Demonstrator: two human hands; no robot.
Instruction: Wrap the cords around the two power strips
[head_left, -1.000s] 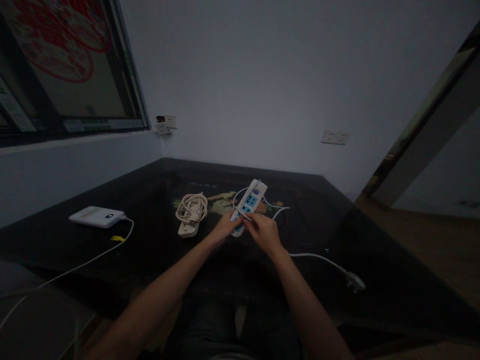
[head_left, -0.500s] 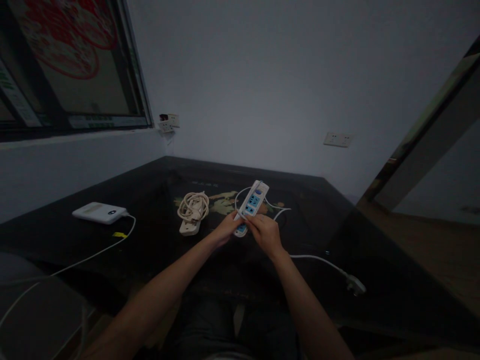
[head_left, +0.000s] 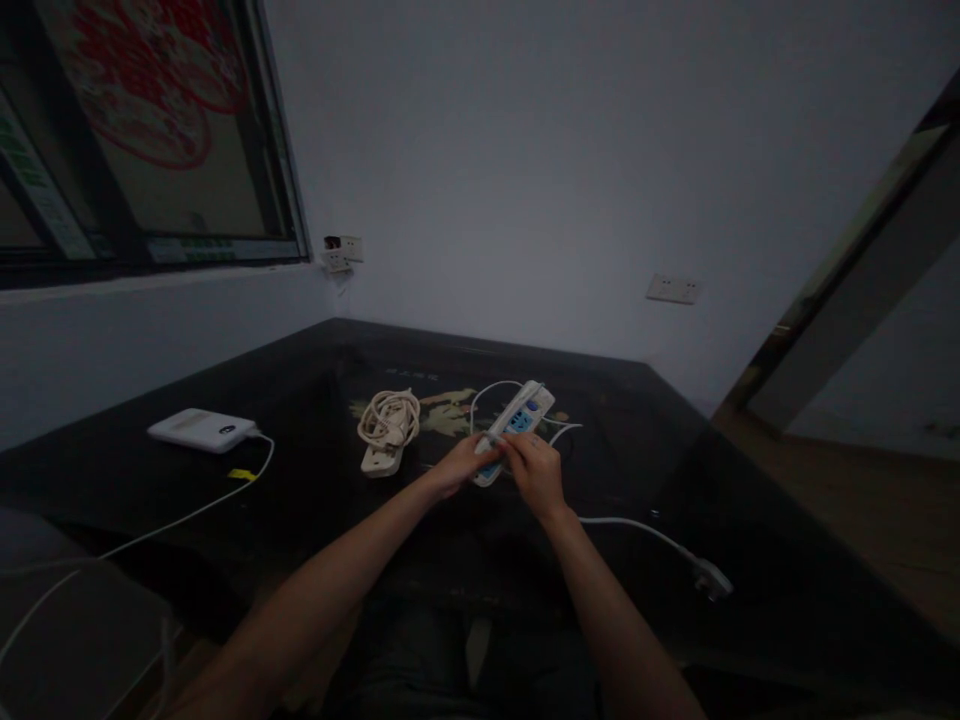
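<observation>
Past the left side of the black table was a dark-framed window bearing red paper-cut-like decoration. On the table's left part lay a white power bank; its charging cable ran over a yellow sticker and off the table's near edge. Behind the table's far left corner, a socket panel tilted away from the wall. Left of the table's middle sat an off-white power strip with its cord coiled on top. Over the table's middle, the left hand was clamped on the near end of a blue-socketed power strip; whether that strip touched the table I could not tell. The right hand had its fingertips together on the white cord looped around it. On the table's right part rested a plug.
</observation>
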